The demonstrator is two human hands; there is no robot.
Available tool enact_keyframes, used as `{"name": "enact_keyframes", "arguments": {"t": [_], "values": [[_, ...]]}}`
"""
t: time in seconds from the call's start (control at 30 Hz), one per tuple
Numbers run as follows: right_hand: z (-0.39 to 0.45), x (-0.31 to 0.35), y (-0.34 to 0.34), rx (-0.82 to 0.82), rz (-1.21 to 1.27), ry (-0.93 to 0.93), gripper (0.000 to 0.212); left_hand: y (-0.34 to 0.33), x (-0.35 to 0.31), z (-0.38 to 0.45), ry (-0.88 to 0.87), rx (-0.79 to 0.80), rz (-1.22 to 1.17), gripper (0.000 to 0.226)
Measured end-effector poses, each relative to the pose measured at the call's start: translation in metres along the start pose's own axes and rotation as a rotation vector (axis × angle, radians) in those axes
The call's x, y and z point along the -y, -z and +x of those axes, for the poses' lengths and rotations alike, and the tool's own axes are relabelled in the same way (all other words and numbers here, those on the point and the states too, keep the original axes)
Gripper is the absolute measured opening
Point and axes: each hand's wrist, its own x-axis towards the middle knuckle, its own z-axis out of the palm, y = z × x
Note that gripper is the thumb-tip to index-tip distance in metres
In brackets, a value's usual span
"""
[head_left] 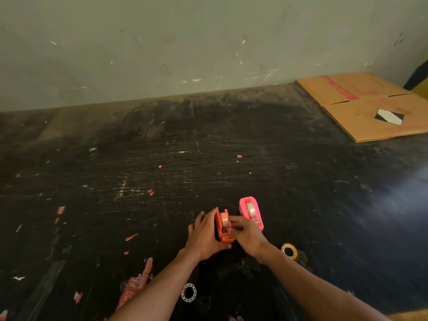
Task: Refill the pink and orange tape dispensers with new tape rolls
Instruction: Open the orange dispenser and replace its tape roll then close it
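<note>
Fingers of both hands (228,235) clamp one orange dispenser (222,227) beside one pink dispenser (251,212).

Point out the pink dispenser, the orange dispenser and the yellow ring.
pink dispenser (245,201), head view, on its rear top edge.
orange dispenser (225,238), head view, on its near end.
yellow ring (294,249), head view, on its right rim.

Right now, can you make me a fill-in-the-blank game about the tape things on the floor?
1. Both hands are on the ____ dispenser.
2. The pink dispenser stands to the ____ of it.
3. The yellow ring lies beside the ____ hand.
4. The flat cardboard lies near the ____.

Missing words: orange; right; right; wall
</note>
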Motion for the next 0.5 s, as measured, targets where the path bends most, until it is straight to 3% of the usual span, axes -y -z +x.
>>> {"name": "enact_keyframes", "arguments": {"t": [0.1,0.23,0.37,0.5], "values": [[0.006,0.005,-0.004,-0.027,-0.146,0.055,0.038,0.004,0.006,0.010,0.010,0.018,0.027,0.120],[0.018,0.010,-0.007,-0.048,-0.540,0.245,0.054,0.008,0.014,0.021,0.001,0.037,0.053,0.120],[0.037,0.017,-0.006,-0.038,-0.801,0.330,0.043,0.014,0.016,0.028,-0.002,0.073,0.070,0.119],[0.049,0.024,-0.003,0.000,-0.924,0.348,0.046,0.016,0.019,0.031,-0.019,0.082,0.076,0.117]]}}
